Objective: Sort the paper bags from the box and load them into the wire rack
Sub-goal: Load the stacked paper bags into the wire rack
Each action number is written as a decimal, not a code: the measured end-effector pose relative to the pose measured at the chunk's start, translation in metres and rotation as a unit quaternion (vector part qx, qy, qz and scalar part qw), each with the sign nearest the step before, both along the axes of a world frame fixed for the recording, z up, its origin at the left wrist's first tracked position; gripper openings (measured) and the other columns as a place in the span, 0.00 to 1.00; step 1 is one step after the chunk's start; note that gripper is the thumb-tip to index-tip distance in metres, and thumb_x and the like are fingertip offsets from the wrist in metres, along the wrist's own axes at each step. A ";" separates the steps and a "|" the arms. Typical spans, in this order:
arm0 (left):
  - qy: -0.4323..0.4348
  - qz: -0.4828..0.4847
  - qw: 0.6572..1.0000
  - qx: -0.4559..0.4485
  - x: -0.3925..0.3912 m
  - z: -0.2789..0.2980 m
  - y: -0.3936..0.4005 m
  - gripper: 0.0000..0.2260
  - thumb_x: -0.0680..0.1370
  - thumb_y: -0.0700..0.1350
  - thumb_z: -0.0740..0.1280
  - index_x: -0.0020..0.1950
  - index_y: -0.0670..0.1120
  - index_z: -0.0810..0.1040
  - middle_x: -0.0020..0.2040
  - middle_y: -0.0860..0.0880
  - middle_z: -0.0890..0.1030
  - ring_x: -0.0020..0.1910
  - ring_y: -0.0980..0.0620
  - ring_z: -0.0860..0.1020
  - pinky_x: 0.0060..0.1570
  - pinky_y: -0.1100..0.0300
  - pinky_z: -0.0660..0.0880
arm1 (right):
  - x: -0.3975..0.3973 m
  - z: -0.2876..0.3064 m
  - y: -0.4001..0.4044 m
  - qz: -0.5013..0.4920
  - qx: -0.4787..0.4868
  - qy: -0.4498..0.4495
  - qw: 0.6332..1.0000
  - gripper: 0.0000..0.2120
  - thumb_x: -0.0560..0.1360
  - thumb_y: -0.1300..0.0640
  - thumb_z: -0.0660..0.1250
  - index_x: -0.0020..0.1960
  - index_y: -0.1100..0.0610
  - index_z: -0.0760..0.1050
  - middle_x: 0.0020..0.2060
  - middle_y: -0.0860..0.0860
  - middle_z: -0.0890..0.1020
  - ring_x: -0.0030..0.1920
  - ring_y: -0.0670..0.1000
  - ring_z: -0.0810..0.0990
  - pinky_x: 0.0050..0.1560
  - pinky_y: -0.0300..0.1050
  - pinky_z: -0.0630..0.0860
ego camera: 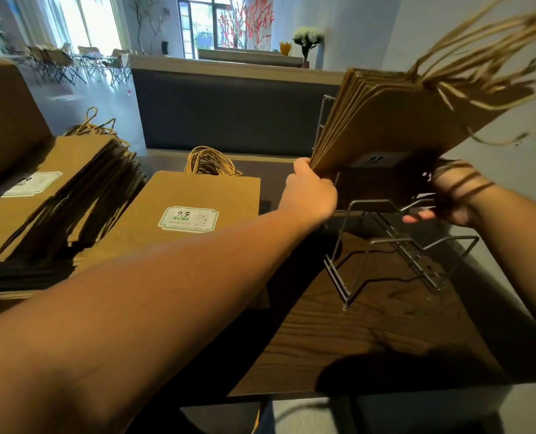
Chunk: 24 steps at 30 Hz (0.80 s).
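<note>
Dark table (pixel 338 333) | both hands pinch bags (pixel 385 126) above rack (pixel 395 245), tilted to drop in: left (pixel 310 192) fingers curled on corner, right (pixel 454 195) grips base

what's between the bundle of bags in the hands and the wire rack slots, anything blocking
Nothing visible blocks it. The bag bundle, gripped by the left hand and right hand, hangs tilted just above the wire rack, whose near slots show only bare wire. The slot right under the bundle is hidden.
</note>
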<state>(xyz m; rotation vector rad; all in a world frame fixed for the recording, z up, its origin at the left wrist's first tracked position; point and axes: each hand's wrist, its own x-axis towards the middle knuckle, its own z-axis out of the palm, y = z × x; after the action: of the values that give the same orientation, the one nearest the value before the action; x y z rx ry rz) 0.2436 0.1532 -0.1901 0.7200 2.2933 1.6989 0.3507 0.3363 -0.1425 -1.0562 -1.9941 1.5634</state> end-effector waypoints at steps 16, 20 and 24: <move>0.043 -0.021 0.996 -0.070 -0.016 0.027 -0.052 0.24 0.83 0.52 0.63 0.76 0.48 0.61 0.56 0.48 0.79 0.53 0.50 0.81 0.55 0.50 0.80 | 0.012 0.027 -0.059 -0.053 0.413 -0.139 0.899 0.18 0.77 0.46 0.63 0.49 0.62 0.77 0.46 0.64 0.80 0.48 0.65 0.79 0.50 0.59 0.78; 0.083 -0.024 0.995 -0.058 -0.010 0.032 -0.082 0.24 0.82 0.50 0.66 0.75 0.49 0.63 0.54 0.50 0.80 0.48 0.54 0.81 0.44 0.60 0.79 | 0.008 0.032 -0.109 0.017 0.347 -0.137 0.928 0.13 0.78 0.50 0.62 0.45 0.59 0.78 0.41 0.59 0.82 0.42 0.60 0.81 0.42 0.54 0.79; 0.159 0.000 0.982 -0.099 -0.004 0.032 -0.120 0.23 0.81 0.49 0.68 0.74 0.49 0.66 0.52 0.55 0.77 0.45 0.59 0.78 0.45 0.65 0.76 | 0.002 0.035 -0.162 0.136 0.295 -0.121 0.938 0.16 0.82 0.48 0.61 0.45 0.57 0.80 0.33 0.53 0.84 0.29 0.51 0.79 0.27 0.42 0.72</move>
<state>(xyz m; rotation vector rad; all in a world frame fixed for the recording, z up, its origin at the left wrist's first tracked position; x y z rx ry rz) 0.2399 0.0337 -0.1583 1.0070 2.6245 1.4105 0.3532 0.1746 -0.1072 -0.7740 -2.6319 0.8547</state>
